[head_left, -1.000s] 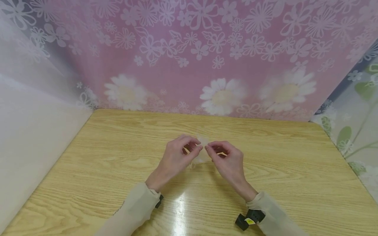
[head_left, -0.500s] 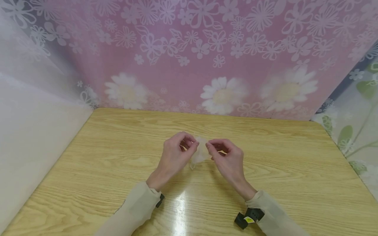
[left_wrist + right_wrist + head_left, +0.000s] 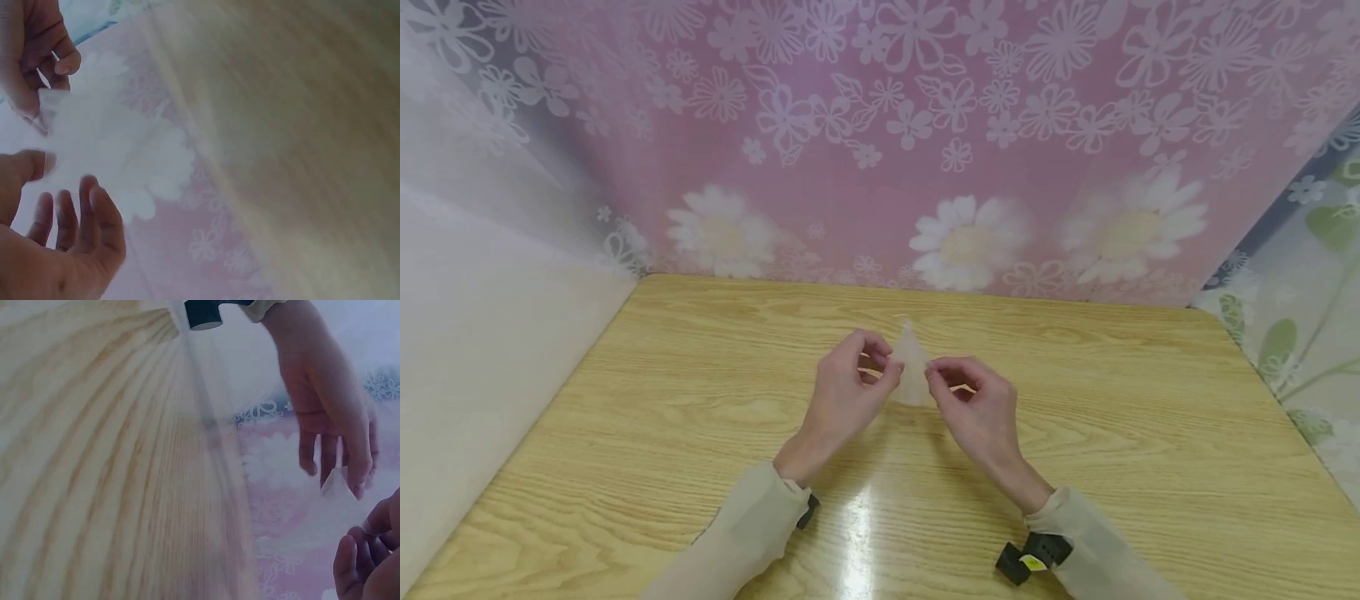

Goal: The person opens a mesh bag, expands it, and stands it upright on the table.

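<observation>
A small, thin, white see-through pouch (image 3: 913,379) is held up over the middle of the table, narrow end pointing away and wide edge towards me. A fine thread-like bit shows at its tip. My left hand (image 3: 844,392) pinches its left side between thumb and fingers. On the opposite side my right hand (image 3: 981,408) pinches the edge with thumb and index finger. The left wrist view shows the pouch (image 3: 94,134) spread flat between both hands. In the right wrist view a folded corner of the pouch (image 3: 339,490) stands up at the left hand's fingertips.
Both hands are above a wood-grain table (image 3: 700,433). Behind it hangs a pink flowered curtain (image 3: 850,217), with a pale sheet (image 3: 490,333) on the left and a leaf-patterned cloth (image 3: 1300,333) on the right. Black wrist camera gear (image 3: 1033,558) sits by the right cuff.
The pouch has been turned and spread out: a dangling loop at its near edge is gone from view and its pointed end now shows at the far side. The hands have barely shifted.
</observation>
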### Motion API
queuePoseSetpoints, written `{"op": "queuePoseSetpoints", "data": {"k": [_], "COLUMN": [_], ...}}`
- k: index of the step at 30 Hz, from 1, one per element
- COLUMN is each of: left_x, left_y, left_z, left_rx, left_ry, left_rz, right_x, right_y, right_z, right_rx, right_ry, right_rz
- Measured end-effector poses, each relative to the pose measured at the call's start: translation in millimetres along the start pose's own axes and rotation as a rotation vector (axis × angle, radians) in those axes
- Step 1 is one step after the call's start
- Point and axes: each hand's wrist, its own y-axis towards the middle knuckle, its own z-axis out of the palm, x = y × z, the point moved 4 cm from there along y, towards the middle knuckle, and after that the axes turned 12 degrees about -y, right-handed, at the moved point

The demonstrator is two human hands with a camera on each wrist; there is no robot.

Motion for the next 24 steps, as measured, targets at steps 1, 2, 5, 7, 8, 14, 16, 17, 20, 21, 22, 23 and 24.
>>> {"op": "queuePoseSetpoints", "data": {"k": [1,2,5,7,8,14,16,17,20,21,22,23,24], "left_x": [-2.0,-4.3,-9.8,-11.5,-11.2,0.8,5.2,7.1,10.2,10.4,10.7,10.3,9.6], "left_y": [-0.3,-0.5,-0.9,-0.8,-0.5,3.2,3.9,4.0,3.8,3.6,3.6,3.7,3.6], "left_z": [0.7,1.5,3.6,3.8,3.5,-3.0,-5.1,-5.8,-6.2,-5.9,-5.6,-5.4,-5.3], "left_rx": [0.029,0.055,0.110,0.121,0.118,-0.035,-0.097,-0.118,-0.137,-0.130,-0.121,-0.108,-0.095], "left_ry": [0.069,0.142,0.300,0.323,0.311,0.037,-0.057,-0.103,-0.188,-0.202,-0.207,-0.207,-0.197], "left_rz": [0.028,0.067,0.186,0.230,0.232,0.039,-0.037,-0.074,-0.162,-0.177,-0.185,-0.183,-0.174], "right_x": [0,0,1,1,0,-2,-3,-4,-6,-6,-6,-7,-7], "right_y": [0.2,0.3,0.7,0.9,1.0,1.6,1.7,1.7,1.9,2.1,2.0,2.2,2.3], "right_z": [-1,-1,-1,0,0,1,2,2,3,3,3,3,2], "right_rx": [-0.027,-0.052,-0.100,-0.108,-0.106,-0.038,-0.010,0.002,0.019,0.018,0.012,-0.002,-0.021], "right_ry": [-0.028,-0.050,-0.077,-0.081,-0.080,-0.058,-0.052,-0.051,-0.045,-0.031,-0.016,0.004,0.025], "right_rz": [-0.037,-0.075,-0.172,-0.204,-0.207,-0.071,-0.017,0.005,0.034,0.034,0.028,0.016,-0.001]}}
